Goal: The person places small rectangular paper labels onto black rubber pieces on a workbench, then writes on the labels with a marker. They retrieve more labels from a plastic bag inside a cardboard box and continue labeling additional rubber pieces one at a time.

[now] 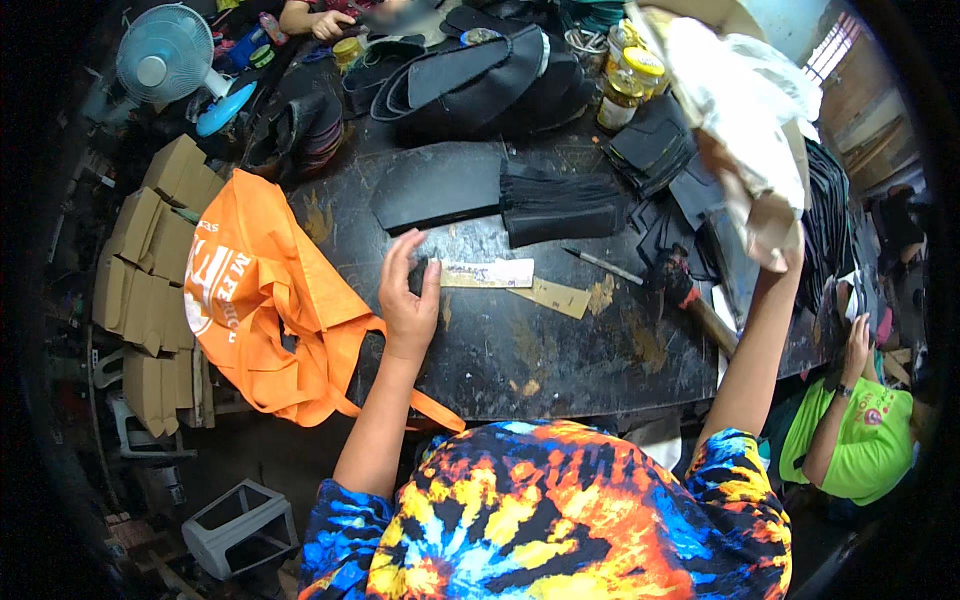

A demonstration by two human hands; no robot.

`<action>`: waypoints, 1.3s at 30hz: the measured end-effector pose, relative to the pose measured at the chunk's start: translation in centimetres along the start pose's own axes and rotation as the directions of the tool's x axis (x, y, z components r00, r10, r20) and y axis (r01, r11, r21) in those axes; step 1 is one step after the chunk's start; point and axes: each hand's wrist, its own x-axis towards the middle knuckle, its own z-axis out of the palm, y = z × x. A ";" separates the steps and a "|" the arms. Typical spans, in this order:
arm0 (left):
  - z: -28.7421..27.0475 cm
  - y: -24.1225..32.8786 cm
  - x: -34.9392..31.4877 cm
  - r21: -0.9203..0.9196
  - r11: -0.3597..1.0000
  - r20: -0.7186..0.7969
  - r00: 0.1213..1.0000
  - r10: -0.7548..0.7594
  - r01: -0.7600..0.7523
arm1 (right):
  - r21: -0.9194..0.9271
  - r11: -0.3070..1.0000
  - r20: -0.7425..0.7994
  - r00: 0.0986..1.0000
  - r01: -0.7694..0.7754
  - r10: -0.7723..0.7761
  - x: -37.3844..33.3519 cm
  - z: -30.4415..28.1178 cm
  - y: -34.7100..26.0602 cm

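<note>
Locate white strip (pixel 500 273), long axis crosswise, just right of nearer left hand (pixel 408 305), fingers (pixel 397 258) parted from thumb. Treat blurred right hand (pixel 780 248) as apparently gripping pale wrapping (pixel 722 110).

Right hand (pixel 781 245), blurred, holds crumpled white plastic (pixel 702 85) above black worktable (pixel 475 365); left hand (pixel 408 308), thumb apart, beside white strip (pixel 508 272); orange bag (pixel 290 310) at left.

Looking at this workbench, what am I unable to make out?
All in the head view:
- Right hand: finger positions, blurred against the white bundle.
- Orange bag: any contents, hidden by its own cloth.
- Pale strip: its marks, too small.
- Far co-worker: mostly cut off by the top edge.
</note>
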 end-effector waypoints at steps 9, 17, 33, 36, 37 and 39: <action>-4.8 5.5 0.3 -0.751 0.535 0.294 0.921 -0.255 0.388 | -0.185 0.846 0.108 0.845 -0.501 0.524 -16.7 13.2 11.1; -6.7 3.0 -2.5 -0.639 0.546 0.354 0.838 -0.416 0.542 | -0.653 0.749 0.401 0.787 -0.113 0.469 -20.0 21.4 14.5; -7.8 7.1 2.0 0.409 0.861 0.403 0.906 0.126 -0.302 | -0.458 0.541 0.883 0.432 0.705 0.184 -22.6 31.2 8.5; -7.5 6.7 2.1 0.457 0.874 0.480 0.873 -0.089 -0.162 | -0.529 0.427 0.848 0.432 0.733 0.307 -22.5 31.3 10.2; -7.6 6.6 2.1 0.444 0.887 0.477 0.871 -0.116 -0.125 | -0.577 0.378 0.811 0.453 0.724 0.371 -22.2 30.9 10.5; -8.3 6.6 2.2 0.435 0.900 0.478 0.851 -0.216 -0.016 | -0.655 0.337 0.753 0.544 0.676 0.371 -21.3 29.8 10.4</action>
